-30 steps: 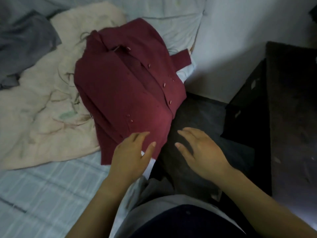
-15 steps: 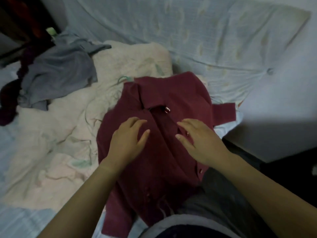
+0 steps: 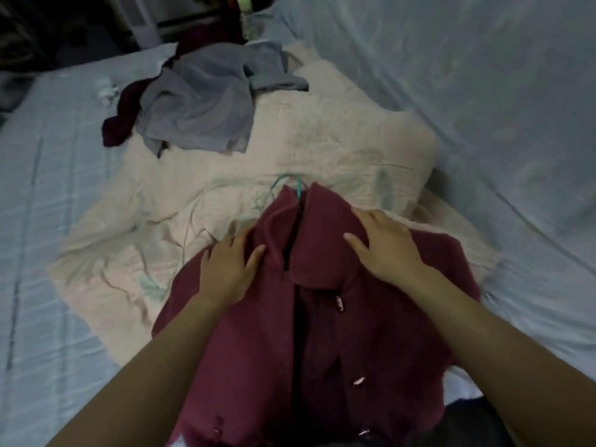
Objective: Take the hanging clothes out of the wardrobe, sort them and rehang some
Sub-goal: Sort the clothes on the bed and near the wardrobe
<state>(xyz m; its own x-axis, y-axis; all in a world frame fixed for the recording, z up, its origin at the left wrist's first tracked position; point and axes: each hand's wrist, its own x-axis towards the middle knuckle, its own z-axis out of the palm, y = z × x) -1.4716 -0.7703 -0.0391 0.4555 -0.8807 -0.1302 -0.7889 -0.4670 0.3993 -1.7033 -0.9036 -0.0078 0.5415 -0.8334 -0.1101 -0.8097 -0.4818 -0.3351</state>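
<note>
Maroon shirt (image 3: pixel 258 350) lies front-up at the near edge of the bed (image 3: pixel 48 221), its lower part hanging toward me and its upper part spread over a cream blanket (image 3: pixel 225 175). The front is partly unbuttoned, with a dark gap down the middle and pale buttons along the right placket. A green hanger hook (image 3: pixel 298 185) sticks out of the collar, pointing toward the far edge of the bed.

My left hand (image 3: pixel 230 269) lies flat on the shirt's left shoulder, fingers (image 3: pixel 240 235) straight and a little spread, gripping nothing. My right hand (image 3: pixel 383 250) rests flat on the right side of the collar, fingers loosely extended and thumb out toward the opening, also holding nothing.

Farther along the blanket, toward the far edge, a grey garment (image 3: pixel 200 111) lies crumpled, touching a dark plum cloth (image 3: pixel 121 124) on its left. A pale bottle (image 3: pixel 246 14) stands beyond them at the far edge. Pale blue fabric (image 3: pixel 483 108) rises along the bed's right edge.
</note>
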